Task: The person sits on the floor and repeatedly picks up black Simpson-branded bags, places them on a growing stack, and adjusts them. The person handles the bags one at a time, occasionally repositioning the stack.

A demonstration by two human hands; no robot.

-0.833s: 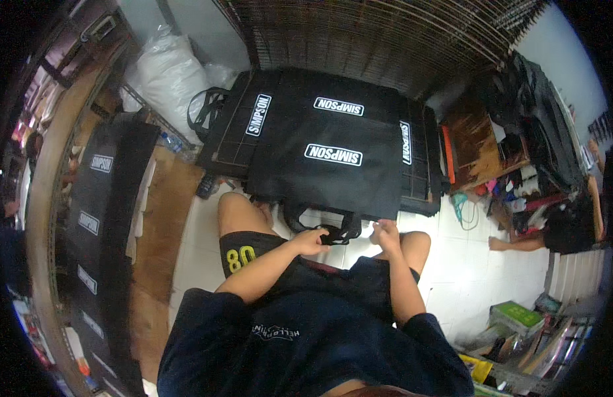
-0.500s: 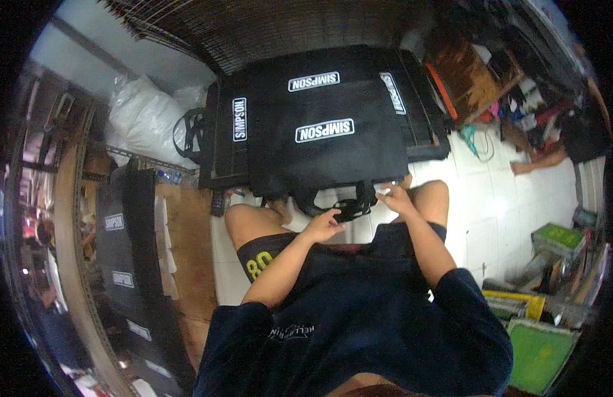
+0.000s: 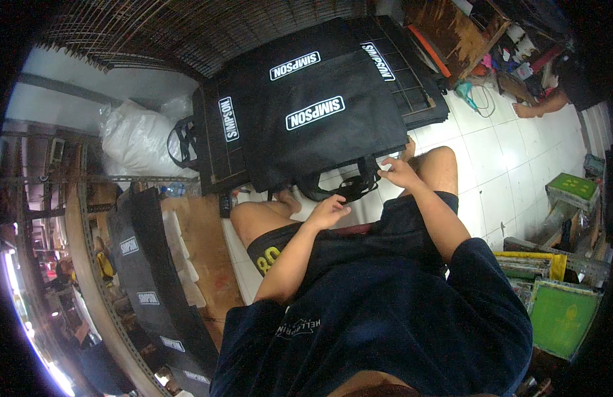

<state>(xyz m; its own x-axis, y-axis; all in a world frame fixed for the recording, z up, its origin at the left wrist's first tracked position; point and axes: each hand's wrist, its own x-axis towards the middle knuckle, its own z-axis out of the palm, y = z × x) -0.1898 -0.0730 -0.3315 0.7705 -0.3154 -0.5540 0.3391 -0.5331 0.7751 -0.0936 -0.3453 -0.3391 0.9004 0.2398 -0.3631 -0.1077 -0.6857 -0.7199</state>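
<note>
A flat black fabric bag (image 3: 300,142) with white printed labels lies on top of a stack of similar bags spread over a wire rack. Its black strap handles (image 3: 349,188) hang off the near edge, toward my lap. My left hand (image 3: 329,212) hovers just below the handles, fingers apart and slightly bent, holding nothing I can see. Beside the right end of the handles is my right hand (image 3: 398,173), its fingers loosely bent and parted; I see nothing held in it.
Clear plastic sacks (image 3: 138,135) stand at the far left. More labelled black bags (image 3: 144,264) drape along a shelf on the left. Green-faced frames (image 3: 565,317) lean at the right. A teal corded tool (image 3: 467,94) lies on white floor tiles, near another person's hand (image 3: 528,111).
The view has shifted and tilted, so the bags sit higher and slanted. Both hands stay near the strap handles, with their fingers little changed.
</note>
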